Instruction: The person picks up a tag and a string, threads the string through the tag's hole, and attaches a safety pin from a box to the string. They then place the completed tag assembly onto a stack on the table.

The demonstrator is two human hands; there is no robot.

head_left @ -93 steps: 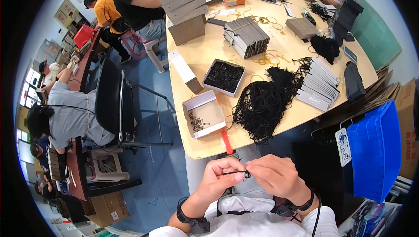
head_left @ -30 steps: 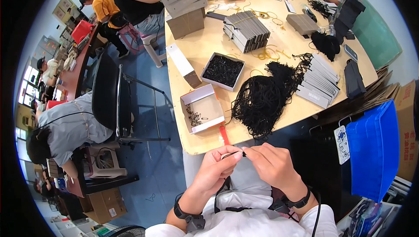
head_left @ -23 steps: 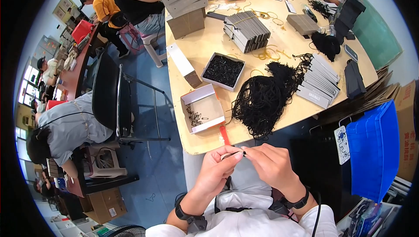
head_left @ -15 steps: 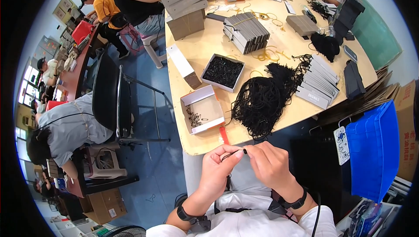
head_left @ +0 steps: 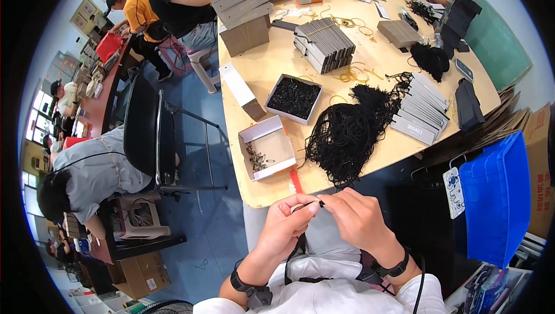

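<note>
My left hand (head_left: pixel 284 224) pinches a thin black cord (head_left: pixel 300 205) between thumb and forefinger, just in front of the table's near edge. My right hand (head_left: pixel 359 217) is closed against it, fingertips on a small black piece (head_left: pixel 321 203) at the cord's end. The exact form of that piece is too small to make out. Beyond my hands, a tangled heap of black cords (head_left: pixel 344 140) lies on the table. Left of it stands an open orange and white box (head_left: pixel 276 170) with several small metal pins. Behind that, a grey box (head_left: pixel 305 118) is filled with small black pieces.
Grey printed cards (head_left: pixel 421 109) are fanned out right of the cord heap. Bundled grey cards (head_left: pixel 325 45) and tall stacked boxes (head_left: pixel 245 33) stand farther back. A blue bin (head_left: pixel 496 201) is at my right, a black chair (head_left: pixel 141 123) at my left. Other people sit around.
My right fingertips have shifted slightly left and down, closer to the left thumb. The small black piece has moved with them. My left hand keeps its pinch on the cord.
</note>
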